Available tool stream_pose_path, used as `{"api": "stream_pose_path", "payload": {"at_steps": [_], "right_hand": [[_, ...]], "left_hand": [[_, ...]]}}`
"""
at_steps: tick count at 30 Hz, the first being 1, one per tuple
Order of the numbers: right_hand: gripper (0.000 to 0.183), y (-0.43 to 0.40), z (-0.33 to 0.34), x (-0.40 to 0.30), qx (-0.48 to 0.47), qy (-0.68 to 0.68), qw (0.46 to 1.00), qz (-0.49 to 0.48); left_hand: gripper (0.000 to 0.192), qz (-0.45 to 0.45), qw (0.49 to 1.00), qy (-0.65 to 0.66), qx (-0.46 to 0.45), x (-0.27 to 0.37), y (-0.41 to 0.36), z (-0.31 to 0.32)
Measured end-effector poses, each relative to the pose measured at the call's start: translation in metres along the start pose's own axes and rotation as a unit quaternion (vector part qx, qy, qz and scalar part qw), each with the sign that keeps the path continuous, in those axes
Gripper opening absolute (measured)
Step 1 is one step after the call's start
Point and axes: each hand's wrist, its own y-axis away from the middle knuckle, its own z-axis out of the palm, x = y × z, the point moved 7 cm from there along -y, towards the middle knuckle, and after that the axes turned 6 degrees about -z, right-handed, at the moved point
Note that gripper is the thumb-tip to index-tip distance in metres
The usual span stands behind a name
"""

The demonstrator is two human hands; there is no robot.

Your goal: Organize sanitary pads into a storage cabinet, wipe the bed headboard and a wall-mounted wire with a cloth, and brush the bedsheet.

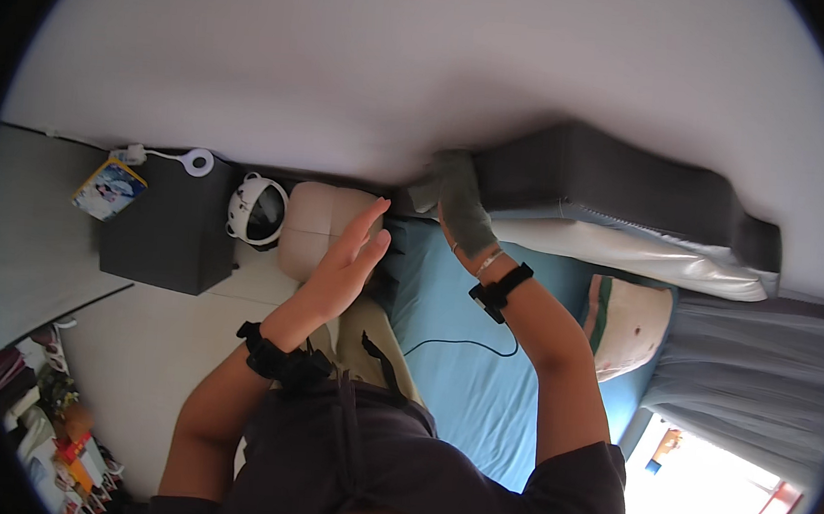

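My left hand (pixel 347 267) is held out in front of a beige pouf (pixel 314 214) with its fingers straight and the thumb apart, and nothing is in it. A grey-green cloth (pixel 460 189) covers most of my right hand (pixel 446 225), so the fingers are hidden. That hand has the cloth up against the left end of a dark grey padded headboard (pixel 604 174). Whether it touches the pale wall (pixel 410 78) as well, I cannot tell. Both wrists carry black strapped devices.
A bed with a blue sheet (pixel 460 382) lies below the headboard, with a patterned pillow (pixel 629 329) and a thin black cable (pixel 463 342) on it. A dark cabinet (pixel 170 233) and a white helmet (pixel 254 210) stand left. Grey curtains (pixel 741 373) hang right.
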Motion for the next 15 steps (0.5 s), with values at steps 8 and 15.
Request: {"api": "stream_pose_path", "payload": {"at_steps": [8, 15], "right_hand": [[0.024, 0.043, 0.015, -0.038, -0.106, -0.079, 0.977, 0.165], [0.029, 0.065, -0.097, -0.115, -0.102, 0.465, 0.879, -0.014]], "left_hand": [[0.056, -0.039, 0.996, -0.085, -0.015, 0.001, 0.019, -0.008], [0.062, 0.054, 0.992, -0.068, -0.095, 0.05, 0.001, 0.036]]}}
